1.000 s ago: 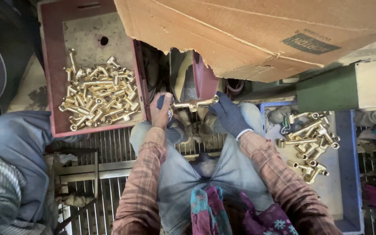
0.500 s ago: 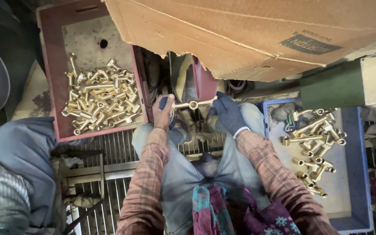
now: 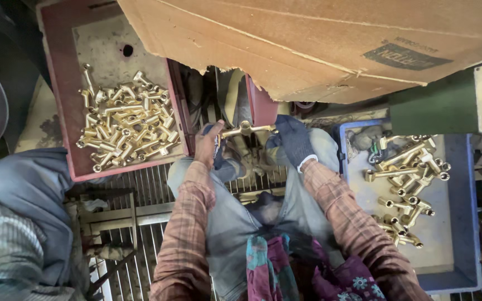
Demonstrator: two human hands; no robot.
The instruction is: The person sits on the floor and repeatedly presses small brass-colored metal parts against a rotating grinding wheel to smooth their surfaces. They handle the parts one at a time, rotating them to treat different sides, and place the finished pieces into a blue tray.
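At the bottom centre of the frame lies a patterned cloth [image 3: 302, 273] in teal and maroon, over the person's lap; two plaid sleeves [image 3: 188, 234] run up from it toward the middle. The left hand [image 3: 207, 144], bare, sits just left of centre and is closed on the left end of a brass fitting [image 3: 246, 130]; the right hand [image 3: 294, 139], in a dark glove, grips the right end; the hands stand apart, with the T-shaped fitting held level between them, just above the knees. Under the legs a metal grate [image 3: 140, 195] shows as floor. At lower left another person's grey trouser leg [image 3: 34, 200] and striped cloth fill the corner. To the right, at mid-height, a blue tray [image 3: 458, 223] holds a loose scatter of brass parts [image 3: 408, 178], well apart from the right hand. To the upper left a red tray [image 3: 65, 111] holds a denser heap of brass pieces [image 3: 126, 128], near the left hand but not touching it. Across the top a torn cardboard sheet [image 3: 308, 44] overhangs the hands; a green block [image 3: 436, 106] sits at the right edge beneath it.
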